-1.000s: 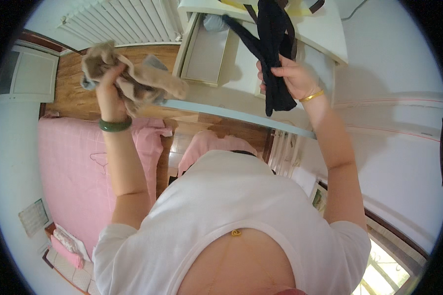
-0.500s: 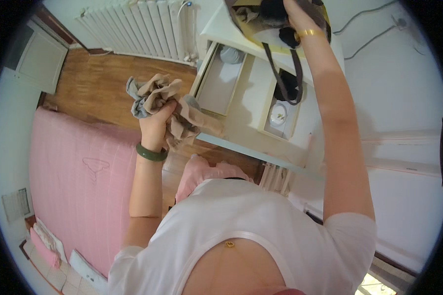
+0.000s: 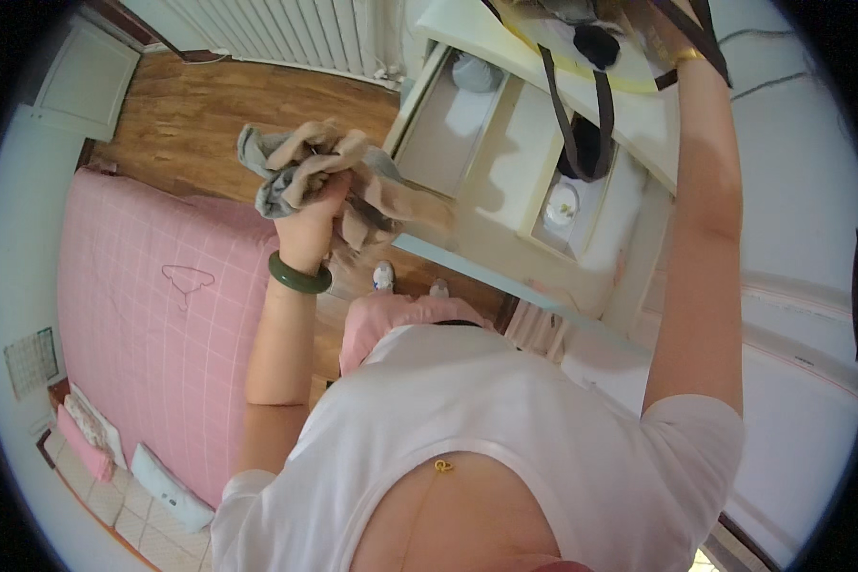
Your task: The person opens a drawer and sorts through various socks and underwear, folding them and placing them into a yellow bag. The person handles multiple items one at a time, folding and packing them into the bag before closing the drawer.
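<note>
My left hand (image 3: 307,229), a green bangle at its wrist, is closed around a crumpled bunch of beige and grey cloth (image 3: 300,157), held up left of the open drawer. At the top right, my right hand (image 3: 675,27) reaches into a see-through bag (image 3: 629,84) with dark trim and straps; its fingers are hidden. A black balled-up cloth (image 3: 597,46) shows in the bag, with darker cloth beyond it. Below the bag, the pulled-out drawer (image 3: 491,195) has compartments holding a grey bundle (image 3: 475,71), a black item (image 3: 584,153) and a white round object (image 3: 561,205).
A bed with a pink checked cover (image 3: 143,315) stands at the left, a hanger (image 3: 189,284) lying on it. Behind are a white radiator (image 3: 296,38) and wooden floor (image 3: 191,114). One bag strap (image 3: 561,105) hangs over the drawer.
My right hand has moved right and deeper into the bag, away from the dark cloth it was at. The left hand still grips the cloth bunch. The view has shifted slightly.
</note>
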Tool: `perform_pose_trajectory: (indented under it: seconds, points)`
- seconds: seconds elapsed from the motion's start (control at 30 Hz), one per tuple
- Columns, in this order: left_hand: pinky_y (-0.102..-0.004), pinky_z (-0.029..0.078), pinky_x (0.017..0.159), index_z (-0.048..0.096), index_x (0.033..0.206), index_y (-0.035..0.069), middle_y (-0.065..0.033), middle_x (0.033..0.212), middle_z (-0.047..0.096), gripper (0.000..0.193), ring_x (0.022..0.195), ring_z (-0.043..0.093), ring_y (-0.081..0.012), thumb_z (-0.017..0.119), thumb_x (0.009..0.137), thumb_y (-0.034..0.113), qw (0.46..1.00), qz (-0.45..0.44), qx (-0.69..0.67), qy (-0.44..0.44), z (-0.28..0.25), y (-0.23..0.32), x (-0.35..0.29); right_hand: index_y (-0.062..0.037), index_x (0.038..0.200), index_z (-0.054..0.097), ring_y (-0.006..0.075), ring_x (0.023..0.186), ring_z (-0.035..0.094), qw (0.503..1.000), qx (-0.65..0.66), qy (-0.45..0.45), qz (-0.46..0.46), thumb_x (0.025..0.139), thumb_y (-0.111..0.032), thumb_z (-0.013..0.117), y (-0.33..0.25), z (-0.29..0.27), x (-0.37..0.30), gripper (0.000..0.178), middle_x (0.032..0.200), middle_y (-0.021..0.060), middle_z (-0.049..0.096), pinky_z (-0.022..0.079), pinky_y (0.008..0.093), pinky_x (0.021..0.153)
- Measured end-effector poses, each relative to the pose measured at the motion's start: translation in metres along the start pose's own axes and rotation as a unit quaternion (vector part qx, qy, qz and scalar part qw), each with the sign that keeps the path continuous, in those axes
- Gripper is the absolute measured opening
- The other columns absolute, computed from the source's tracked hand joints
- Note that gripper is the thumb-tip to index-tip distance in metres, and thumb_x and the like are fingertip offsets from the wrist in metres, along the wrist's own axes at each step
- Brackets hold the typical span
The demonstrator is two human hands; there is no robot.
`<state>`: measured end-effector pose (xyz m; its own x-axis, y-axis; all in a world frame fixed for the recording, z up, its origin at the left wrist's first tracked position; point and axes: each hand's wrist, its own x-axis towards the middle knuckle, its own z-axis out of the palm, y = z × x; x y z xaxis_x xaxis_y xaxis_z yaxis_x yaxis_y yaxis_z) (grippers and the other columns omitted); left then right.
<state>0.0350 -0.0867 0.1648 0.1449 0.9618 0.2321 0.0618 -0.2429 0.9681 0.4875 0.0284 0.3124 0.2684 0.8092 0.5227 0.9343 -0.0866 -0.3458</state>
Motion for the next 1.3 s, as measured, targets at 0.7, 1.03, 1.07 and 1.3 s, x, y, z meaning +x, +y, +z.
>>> perform_pose_trajectory:
  seconds: [0.7,1.03,1.07,1.3]
  points:
    - [-0.0362,0.051,0.081,0.051,0.122,-0.002,-0.0190,0.101,0.067,0.066,0.094,0.066,-0.0293,0.077,0.071,0.031,0.913,0.144,0.299,-0.236,0.104,0.071,0.121,-0.0078,0.113,0.062,0.0340,0.090,0.064,0.867,-0.047,-0.475,-0.146,0.086,-0.007,0.051,-0.050,-0.014,-0.307,0.029,0.099,0.0152,0.066,0.052,0.0446,0.077]
    - [-0.0479,0.051,0.088,0.014,0.150,0.011,-0.0291,0.130,0.038,0.068,0.101,0.061,-0.0456,0.048,0.091,0.016,0.784,0.054,0.574,-0.229,0.189,-0.016,0.090,-0.0086,0.119,0.058,0.0295,0.097,0.063,0.874,-0.017,-0.427,-0.229,0.085,-0.007,0.053,-0.066,0.016,-0.311,0.035,0.105,0.0115,0.064,0.052,0.0410,0.081]
    - [-0.0493,0.051,0.088,0.015,0.150,0.011,-0.0302,0.129,0.042,0.064,0.101,0.061,-0.0450,0.043,0.092,0.012,0.726,0.119,0.623,-0.266,0.188,-0.053,0.099,-0.0086,0.122,0.057,0.0289,0.099,0.061,0.874,-0.012,-0.422,-0.240,0.084,-0.005,0.054,-0.062,0.010,-0.310,0.038,0.106,0.0106,0.063,0.051,0.0406,0.084]
    - [-0.0461,0.051,0.086,0.038,0.133,-0.002,-0.0247,0.115,0.062,0.067,0.100,0.063,-0.0400,0.073,0.080,0.021,0.902,0.074,0.371,-0.210,0.152,0.020,0.115,-0.0055,0.120,0.060,0.0281,0.099,0.060,0.928,0.102,-0.256,-0.249,0.081,-0.008,0.063,-0.034,-0.020,-0.310,0.039,0.111,0.0115,0.062,0.051,0.0379,0.087]
